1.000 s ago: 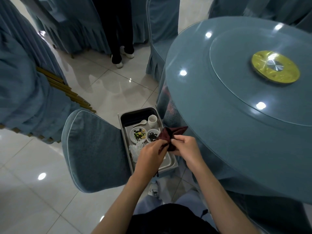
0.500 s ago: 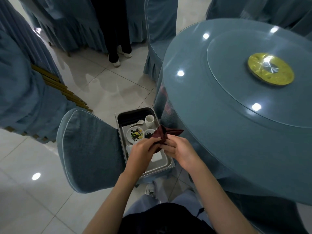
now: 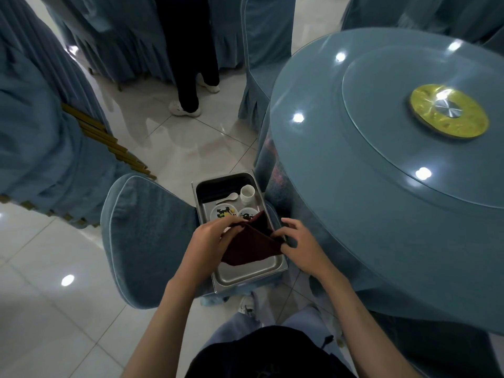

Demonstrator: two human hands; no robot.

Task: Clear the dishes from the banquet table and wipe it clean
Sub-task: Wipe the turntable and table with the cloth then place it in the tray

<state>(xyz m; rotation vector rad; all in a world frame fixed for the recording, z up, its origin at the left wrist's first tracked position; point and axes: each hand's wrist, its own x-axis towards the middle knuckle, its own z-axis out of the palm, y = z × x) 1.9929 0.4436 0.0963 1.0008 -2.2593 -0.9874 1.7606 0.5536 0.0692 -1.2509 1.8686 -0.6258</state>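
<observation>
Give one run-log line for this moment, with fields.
phase: readying cloth | left hand: grips dark red cloth | right hand: holds cloth edge | dishes: in metal tray on chair | table: untouched

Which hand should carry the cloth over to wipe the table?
Probably the right hand: it pinches the cloth and sits beside the table; the left hand is over the tray.
</observation>
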